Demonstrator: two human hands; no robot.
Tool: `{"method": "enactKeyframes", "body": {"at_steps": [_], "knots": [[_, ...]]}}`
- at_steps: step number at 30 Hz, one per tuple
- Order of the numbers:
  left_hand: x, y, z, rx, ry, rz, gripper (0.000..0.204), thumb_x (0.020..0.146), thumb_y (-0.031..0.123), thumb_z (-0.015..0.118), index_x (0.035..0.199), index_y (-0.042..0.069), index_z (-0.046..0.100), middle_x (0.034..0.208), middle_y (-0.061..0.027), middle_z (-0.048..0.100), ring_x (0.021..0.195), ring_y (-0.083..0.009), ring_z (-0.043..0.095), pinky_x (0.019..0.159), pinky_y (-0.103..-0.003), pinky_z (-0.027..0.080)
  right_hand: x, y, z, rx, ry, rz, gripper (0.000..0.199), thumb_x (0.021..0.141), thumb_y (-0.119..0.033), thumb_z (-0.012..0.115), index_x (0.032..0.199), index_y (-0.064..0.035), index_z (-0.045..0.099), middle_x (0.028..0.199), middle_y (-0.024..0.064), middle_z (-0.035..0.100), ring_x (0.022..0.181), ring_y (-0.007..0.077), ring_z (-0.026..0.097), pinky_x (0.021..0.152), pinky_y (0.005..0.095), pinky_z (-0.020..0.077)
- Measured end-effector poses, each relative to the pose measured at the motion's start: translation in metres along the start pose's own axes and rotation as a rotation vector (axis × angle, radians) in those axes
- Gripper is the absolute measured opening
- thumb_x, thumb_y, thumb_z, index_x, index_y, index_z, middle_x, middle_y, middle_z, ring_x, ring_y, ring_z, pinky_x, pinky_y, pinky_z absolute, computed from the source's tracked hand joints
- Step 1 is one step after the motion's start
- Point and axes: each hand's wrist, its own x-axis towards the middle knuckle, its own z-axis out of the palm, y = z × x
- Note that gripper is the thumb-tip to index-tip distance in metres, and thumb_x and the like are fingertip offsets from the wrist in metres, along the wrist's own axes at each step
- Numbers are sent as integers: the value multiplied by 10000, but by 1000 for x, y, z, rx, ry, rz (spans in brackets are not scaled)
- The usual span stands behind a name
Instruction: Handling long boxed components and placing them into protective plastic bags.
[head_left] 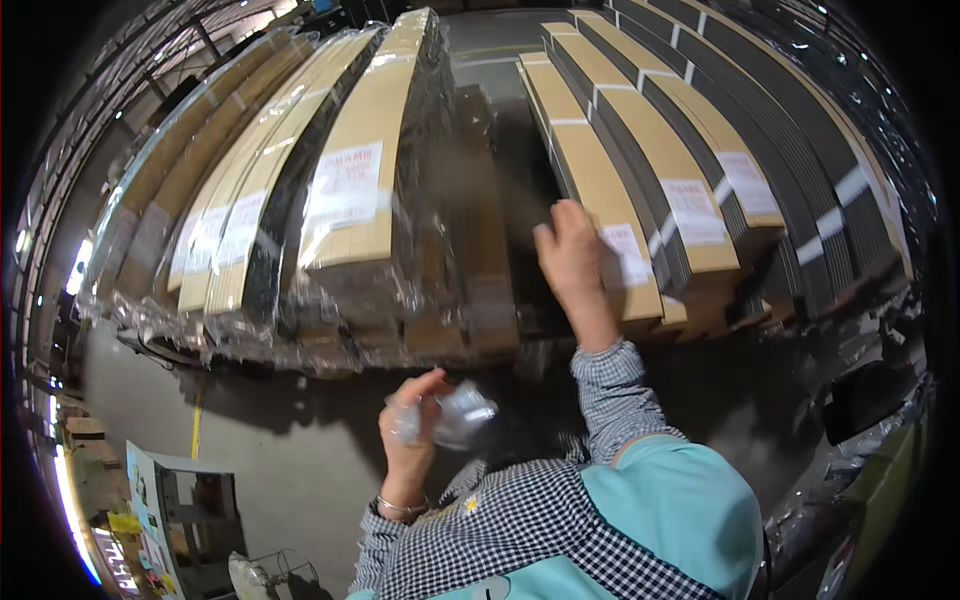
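Observation:
My right hand point(572, 258) reaches up to a tall stack of flat cardboard bundles point(610, 190) and grips clear plastic wrap point(520, 200) at its left edge, beside a white label point(628, 255). My left hand point(410, 425) is lower, near my chest, closed on a crumpled wad of clear plastic film point(462, 412). Both sleeves are black-and-white check under a light teal vest.
To the left stands a second pallet of cardboard bundles point(350, 190), wrapped in clear film with white labels. Dark sheets point(790, 150) are stacked at the right. A grey concrete floor point(290, 450) with a yellow line lies below, and a small cart point(190, 510) at lower left.

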Motion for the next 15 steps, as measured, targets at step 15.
{"method": "enactKeyframes", "body": {"at_steps": [15], "knots": [[-93, 53, 2, -1045, 243, -53, 392, 1053, 332, 485, 1315, 44, 530, 1180, -111, 596, 862, -147, 564, 763, -292, 501, -148, -20, -172, -536, -234, 104, 489, 826, -262, 709, 1285, -110, 632, 1463, 147, 481, 1406, 403, 298, 1046, 615, 292]]}}
